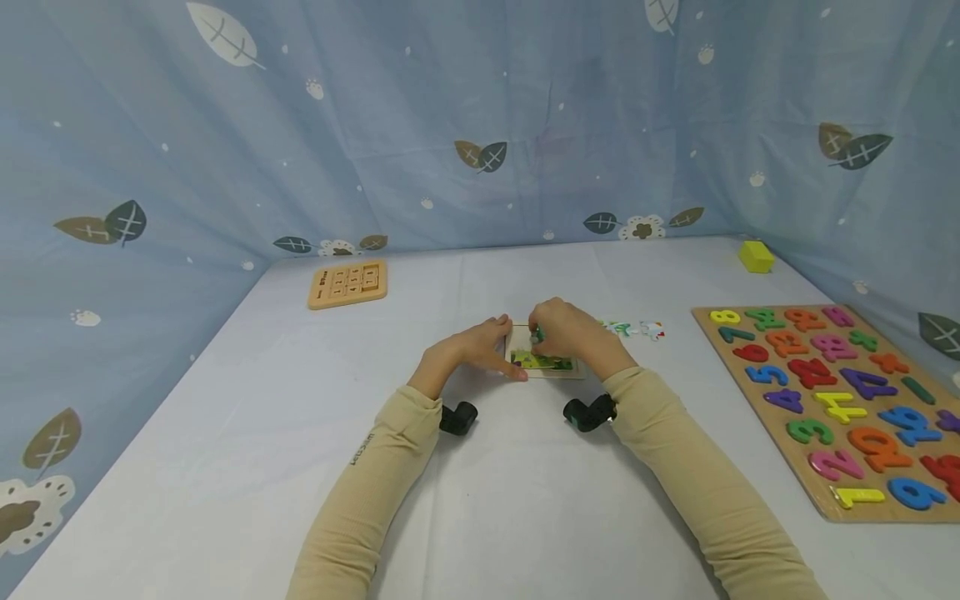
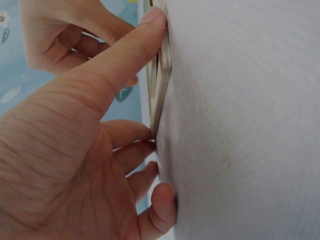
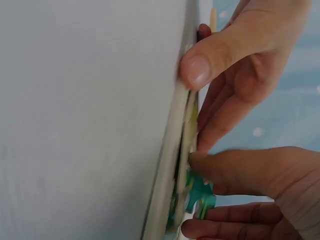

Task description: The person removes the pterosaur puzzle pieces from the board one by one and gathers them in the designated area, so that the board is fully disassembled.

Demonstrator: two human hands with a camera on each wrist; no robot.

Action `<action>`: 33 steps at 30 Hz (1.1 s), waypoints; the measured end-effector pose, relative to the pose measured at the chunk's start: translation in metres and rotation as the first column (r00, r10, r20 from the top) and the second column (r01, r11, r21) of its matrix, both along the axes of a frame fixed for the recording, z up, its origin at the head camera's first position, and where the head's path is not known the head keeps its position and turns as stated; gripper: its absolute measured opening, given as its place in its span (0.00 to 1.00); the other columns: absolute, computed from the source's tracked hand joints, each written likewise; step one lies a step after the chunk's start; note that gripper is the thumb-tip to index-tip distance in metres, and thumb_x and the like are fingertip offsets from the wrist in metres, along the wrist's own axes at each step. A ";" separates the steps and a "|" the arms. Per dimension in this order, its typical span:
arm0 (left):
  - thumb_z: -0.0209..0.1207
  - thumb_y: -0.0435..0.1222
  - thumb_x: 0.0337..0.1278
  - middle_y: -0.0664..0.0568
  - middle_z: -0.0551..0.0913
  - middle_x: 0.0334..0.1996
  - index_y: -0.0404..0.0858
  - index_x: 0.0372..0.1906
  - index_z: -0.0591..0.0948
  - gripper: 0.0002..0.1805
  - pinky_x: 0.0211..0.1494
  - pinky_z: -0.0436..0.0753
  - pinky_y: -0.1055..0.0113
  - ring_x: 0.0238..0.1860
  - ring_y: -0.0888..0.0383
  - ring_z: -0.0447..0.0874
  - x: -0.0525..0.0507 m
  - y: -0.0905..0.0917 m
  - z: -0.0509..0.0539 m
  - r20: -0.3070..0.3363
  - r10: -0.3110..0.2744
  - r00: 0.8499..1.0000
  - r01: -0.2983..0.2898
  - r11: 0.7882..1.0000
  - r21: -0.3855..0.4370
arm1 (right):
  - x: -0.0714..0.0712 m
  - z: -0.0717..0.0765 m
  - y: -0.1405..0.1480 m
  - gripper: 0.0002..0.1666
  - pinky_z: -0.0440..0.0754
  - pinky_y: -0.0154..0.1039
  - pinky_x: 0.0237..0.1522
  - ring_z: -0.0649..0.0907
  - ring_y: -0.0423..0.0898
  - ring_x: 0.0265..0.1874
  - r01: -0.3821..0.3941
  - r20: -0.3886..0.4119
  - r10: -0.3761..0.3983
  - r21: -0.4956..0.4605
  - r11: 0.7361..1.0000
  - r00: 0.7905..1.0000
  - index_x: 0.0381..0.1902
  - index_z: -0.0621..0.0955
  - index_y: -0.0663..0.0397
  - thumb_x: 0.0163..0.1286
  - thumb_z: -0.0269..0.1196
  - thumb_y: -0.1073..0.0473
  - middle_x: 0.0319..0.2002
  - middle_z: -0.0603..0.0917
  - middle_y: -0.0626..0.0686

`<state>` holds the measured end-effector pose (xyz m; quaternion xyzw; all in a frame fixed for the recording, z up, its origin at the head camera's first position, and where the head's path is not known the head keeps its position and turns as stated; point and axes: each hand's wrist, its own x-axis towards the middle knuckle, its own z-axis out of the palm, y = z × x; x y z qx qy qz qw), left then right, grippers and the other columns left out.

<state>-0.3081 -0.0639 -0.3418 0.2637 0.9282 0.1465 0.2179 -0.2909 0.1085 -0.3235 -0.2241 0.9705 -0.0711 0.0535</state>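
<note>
A small wooden jigsaw puzzle board (image 1: 557,374) lies mid-table, its lower part filled with a green and yellow picture. My left hand (image 1: 480,343) holds the board along its left side. In the left wrist view, the thumb (image 2: 135,47) lies on the board's near edge and the fingers touch another edge. Above the board, my right hand (image 1: 576,329) pinches a green jigsaw piece (image 3: 200,194) between thumb and fingers. Several loose jigsaw pieces (image 1: 649,330) lie just right of this hand, partly hidden by it.
A wooden board with colourful numbers and letters (image 1: 802,442) lies at the right. At the back right stands a yellow block (image 1: 756,257). A wooden number-tile board (image 1: 348,284) sits at the back left. Patterned blue cloth (image 1: 420,125) hangs behind the white table (image 1: 225,467).
</note>
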 end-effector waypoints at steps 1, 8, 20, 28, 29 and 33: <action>0.65 0.54 0.52 0.45 0.39 0.78 0.36 0.77 0.45 0.57 0.79 0.47 0.53 0.78 0.49 0.35 0.000 0.000 0.000 0.001 0.001 1.000 -0.001 1.000 0.000 | 0.000 0.000 0.001 0.20 0.81 0.48 0.54 0.82 0.55 0.52 0.003 -0.011 -0.003 -0.003 1.000 1.000 0.48 0.83 0.64 0.61 0.68 0.57 0.50 0.84 0.60; 0.64 0.55 0.53 0.46 0.38 0.78 0.36 0.77 0.44 0.57 0.79 0.46 0.52 0.78 0.49 0.35 -0.001 0.001 -0.001 0.005 -0.003 1.000 0.003 1.000 -0.008 | -0.001 -0.001 0.005 0.20 0.82 0.47 0.52 0.84 0.54 0.49 0.016 -0.041 -0.018 -0.028 0.999 0.999 0.47 0.84 0.65 0.60 0.67 0.57 0.48 0.85 0.61; 0.65 0.55 0.53 0.46 0.38 0.78 0.36 0.77 0.44 0.57 0.79 0.46 0.52 0.78 0.49 0.34 -0.001 0.000 -0.001 0.009 0.004 1.000 -0.004 1.000 -0.005 | -0.001 0.003 0.002 0.23 0.81 0.48 0.53 0.82 0.55 0.51 -0.026 -0.040 0.025 -0.036 0.999 0.999 0.47 0.84 0.64 0.55 0.73 0.58 0.49 0.84 0.60; 0.65 0.55 0.53 0.46 0.38 0.78 0.36 0.77 0.44 0.57 0.79 0.46 0.52 0.78 0.50 0.34 0.000 0.000 0.001 0.015 0.014 1.000 -0.014 1.000 -0.004 | 0.000 0.004 0.003 0.20 0.82 0.47 0.51 0.82 0.54 0.49 -0.027 -0.057 0.024 -0.056 0.998 0.998 0.43 0.85 0.61 0.52 0.75 0.58 0.46 0.84 0.59; 0.65 0.55 0.53 0.46 0.38 0.78 0.37 0.77 0.44 0.57 0.79 0.46 0.52 0.78 0.50 0.34 0.000 0.000 0.000 0.017 0.014 1.000 -0.014 1.000 -0.003 | 0.000 0.004 0.003 0.19 0.82 0.47 0.51 0.82 0.54 0.48 -0.028 -0.057 0.025 -0.060 0.998 0.998 0.41 0.86 0.61 0.53 0.74 0.58 0.46 0.84 0.59; 0.65 0.55 0.52 0.47 0.38 0.78 0.37 0.77 0.44 0.58 0.79 0.47 0.52 0.79 0.50 0.35 -0.001 0.000 -0.002 0.018 0.017 1.000 -0.017 1.000 0.000 | 0.000 0.003 0.004 0.14 0.82 0.47 0.51 0.82 0.54 0.49 -0.023 -0.064 0.018 -0.075 0.997 0.998 0.37 0.87 0.59 0.53 0.73 0.58 0.46 0.84 0.59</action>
